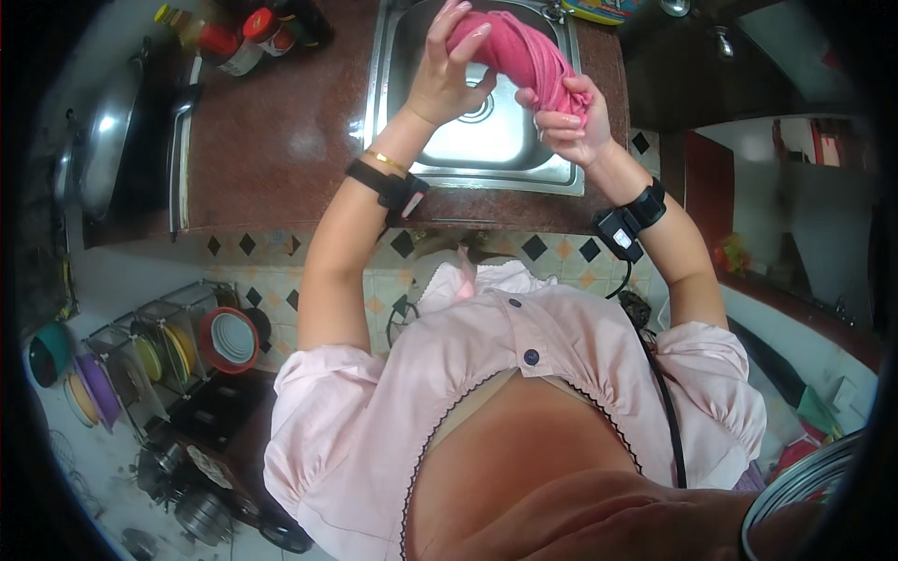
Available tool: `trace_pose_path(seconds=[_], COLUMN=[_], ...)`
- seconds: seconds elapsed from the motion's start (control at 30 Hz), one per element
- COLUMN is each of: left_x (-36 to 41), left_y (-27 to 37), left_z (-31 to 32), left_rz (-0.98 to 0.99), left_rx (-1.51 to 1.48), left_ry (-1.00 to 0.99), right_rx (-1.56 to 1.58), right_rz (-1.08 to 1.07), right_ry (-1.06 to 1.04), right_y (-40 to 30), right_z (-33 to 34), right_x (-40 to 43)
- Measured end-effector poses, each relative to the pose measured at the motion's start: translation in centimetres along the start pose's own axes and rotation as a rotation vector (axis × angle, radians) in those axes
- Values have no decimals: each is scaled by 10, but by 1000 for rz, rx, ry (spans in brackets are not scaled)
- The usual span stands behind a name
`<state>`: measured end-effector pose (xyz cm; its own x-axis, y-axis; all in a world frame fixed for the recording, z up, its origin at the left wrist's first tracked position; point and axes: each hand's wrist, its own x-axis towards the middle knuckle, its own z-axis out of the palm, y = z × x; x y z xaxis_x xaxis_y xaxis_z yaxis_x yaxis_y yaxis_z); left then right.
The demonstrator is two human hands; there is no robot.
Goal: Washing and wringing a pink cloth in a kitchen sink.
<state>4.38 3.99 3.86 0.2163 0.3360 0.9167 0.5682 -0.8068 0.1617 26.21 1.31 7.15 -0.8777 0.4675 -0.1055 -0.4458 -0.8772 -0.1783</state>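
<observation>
A bunched pink cloth (pixel 515 52) arches between my two hands above the stainless steel sink (pixel 484 144). At its upper left end, my left hand (pixel 449 66) holds it loosely, with one finger lying across the fabric and the thumb apart from it. My right hand (pixel 579 123) grips the lower right end, its fingers wrapped around the gathered folds. Below the cloth, the round drain (pixel 477 109) of the basin shows in part. The basin's far end is partly hidden by the cloth and my left hand.
The sink is set into a reddish-brown countertop (pixel 280 154). Sauce bottles and a red-lidded jar (pixel 259 24) stand at the back left, near a cooktop (pixel 119 154). A faucet (pixel 554 10) and a yellow-and-blue package (pixel 603 8) are behind the sink. A dish rack (pixel 158 343) stands lower left.
</observation>
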Motion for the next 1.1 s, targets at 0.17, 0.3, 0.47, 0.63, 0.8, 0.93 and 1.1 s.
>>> trace_pose_path(seconds=[0.17, 0.3, 0.47, 0.63, 0.8, 0.93, 1.1], left_x=[23, 46, 59, 69, 78, 78, 77], left_y=[0, -3, -5, -4, -11, -11, -6], left_z=[-23, -40, -53, -65, -71, -72, -72], left_rz=[-30, 155, 97, 128, 24, 19, -37], left_rx=[-124, -40, -117, -72, -189, -297, -125], left_ry=[-9, -230, -467, -526, -583, -617, -745], right_rx=[177, 122, -8, -143, -219, -378, -712], right_rz=[170, 295, 426, 483, 457, 384, 344], right_ry=[-116, -129, -137, -230, -291, -234, 119], right_y=[10, 1, -3, -2, 2, 9, 7], right_z=[-2, -1, 4, -5, 9, 17, 26], right_x=[-1, 1, 7, 16, 28, 24, 24])
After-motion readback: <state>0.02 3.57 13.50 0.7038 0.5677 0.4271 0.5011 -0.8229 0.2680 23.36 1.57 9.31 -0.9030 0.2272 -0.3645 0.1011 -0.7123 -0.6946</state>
